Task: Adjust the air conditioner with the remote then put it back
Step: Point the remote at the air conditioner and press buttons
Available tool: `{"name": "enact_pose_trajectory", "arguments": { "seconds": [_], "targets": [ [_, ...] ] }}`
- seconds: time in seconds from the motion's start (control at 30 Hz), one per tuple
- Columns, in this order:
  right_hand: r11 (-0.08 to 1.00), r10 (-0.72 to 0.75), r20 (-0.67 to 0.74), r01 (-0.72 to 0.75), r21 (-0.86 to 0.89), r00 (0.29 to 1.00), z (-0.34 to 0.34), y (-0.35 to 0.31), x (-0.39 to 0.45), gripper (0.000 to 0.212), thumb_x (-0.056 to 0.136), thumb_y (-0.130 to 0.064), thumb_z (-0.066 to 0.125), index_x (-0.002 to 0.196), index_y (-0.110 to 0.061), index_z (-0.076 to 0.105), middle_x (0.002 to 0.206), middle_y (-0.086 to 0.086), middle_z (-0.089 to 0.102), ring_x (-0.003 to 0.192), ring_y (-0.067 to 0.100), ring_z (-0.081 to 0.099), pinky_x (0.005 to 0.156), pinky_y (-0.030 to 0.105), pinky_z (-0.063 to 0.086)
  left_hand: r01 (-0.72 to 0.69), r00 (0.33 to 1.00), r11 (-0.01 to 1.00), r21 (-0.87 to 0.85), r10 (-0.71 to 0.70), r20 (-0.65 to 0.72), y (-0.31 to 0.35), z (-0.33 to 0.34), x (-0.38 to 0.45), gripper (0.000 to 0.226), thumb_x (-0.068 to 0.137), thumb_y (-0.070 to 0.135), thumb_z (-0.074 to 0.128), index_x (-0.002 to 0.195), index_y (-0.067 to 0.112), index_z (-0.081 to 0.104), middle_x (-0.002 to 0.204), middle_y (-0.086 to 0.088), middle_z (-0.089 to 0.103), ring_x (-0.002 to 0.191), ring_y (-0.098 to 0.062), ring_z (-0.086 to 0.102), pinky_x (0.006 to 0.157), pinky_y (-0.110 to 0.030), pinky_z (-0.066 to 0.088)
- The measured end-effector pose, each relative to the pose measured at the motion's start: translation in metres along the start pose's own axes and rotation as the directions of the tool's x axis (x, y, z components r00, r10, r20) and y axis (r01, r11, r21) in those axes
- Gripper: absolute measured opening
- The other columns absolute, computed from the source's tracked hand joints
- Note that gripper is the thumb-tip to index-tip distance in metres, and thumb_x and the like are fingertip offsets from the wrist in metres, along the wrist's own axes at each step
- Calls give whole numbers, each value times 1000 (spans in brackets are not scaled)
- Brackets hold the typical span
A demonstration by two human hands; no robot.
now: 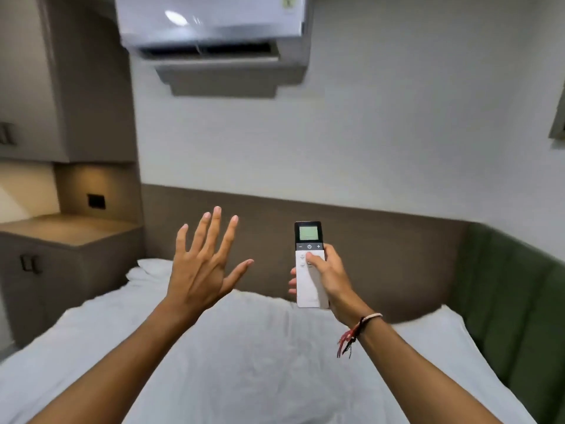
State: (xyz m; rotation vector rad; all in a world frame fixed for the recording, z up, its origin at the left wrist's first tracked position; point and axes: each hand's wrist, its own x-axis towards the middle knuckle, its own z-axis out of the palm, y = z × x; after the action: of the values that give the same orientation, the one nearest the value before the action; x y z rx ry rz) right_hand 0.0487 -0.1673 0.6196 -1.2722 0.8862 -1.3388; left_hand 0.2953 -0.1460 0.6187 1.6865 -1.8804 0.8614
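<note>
The white air conditioner hangs high on the wall, its lower flap open. My right hand grips a white remote upright, pointing up toward the unit. The remote has a dark top with a lit green screen, and my thumb rests on the buttons just below the power key. My left hand is raised over the bed with fingers spread and nothing in it, to the left of the remote.
A bed with white sheets fills the foreground under both arms. A brown padded headboard runs along the wall, turning green at the right. A wooden bedside cabinet stands at the left.
</note>
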Motion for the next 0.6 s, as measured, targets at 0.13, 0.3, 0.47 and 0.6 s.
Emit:
{"name": "enact_pose_trajectory", "arguments": {
  "seconds": [0.13, 0.3, 0.47, 0.6],
  "targets": [
    [995, -92, 3, 92, 26, 996, 60, -58, 24, 10, 104, -7, 46, 113, -10, 44, 75, 23, 64, 47, 29, 65, 45, 40, 60, 72, 996, 996, 60, -69, -61, -44, -52, 30, 84, 93, 72, 21, 160, 20, 21, 167, -19, 22, 151, -36, 30, 116, -63, 29],
    [985, -172, 69, 173, -8, 983, 111, -107, 44, 15, 103, -14, 49, 118, -10, 46, 82, 22, 69, 56, 32, 70, 53, 44, 63, 117, 986, 987, 108, -102, -131, -77, -95, 52, 87, 91, 74, 17, 160, 21, 18, 168, -18, 18, 152, -35, 28, 115, -60, 32],
    [975, -211, 136, 218, -37, 968, 141, -133, 54, 17, 99, -15, 52, 114, -9, 50, 82, 26, 72, 57, 37, 70, 56, 45, 61, 153, 973, 980, 125, -128, -191, -99, -118, 64, 89, 90, 77, 7, 161, 23, 11, 170, -16, 9, 155, -33, 20, 118, -58, 28],
    [968, -245, 173, 251, -11, 954, 158, -138, 57, 17, 100, -17, 52, 117, -12, 50, 88, 26, 73, 62, 35, 73, 59, 46, 63, 156, 971, 978, 138, -126, -205, -111, -124, 69, 90, 90, 78, 8, 161, 24, 9, 170, -16, 8, 155, -33, 19, 119, -60, 28]
  ]
}}
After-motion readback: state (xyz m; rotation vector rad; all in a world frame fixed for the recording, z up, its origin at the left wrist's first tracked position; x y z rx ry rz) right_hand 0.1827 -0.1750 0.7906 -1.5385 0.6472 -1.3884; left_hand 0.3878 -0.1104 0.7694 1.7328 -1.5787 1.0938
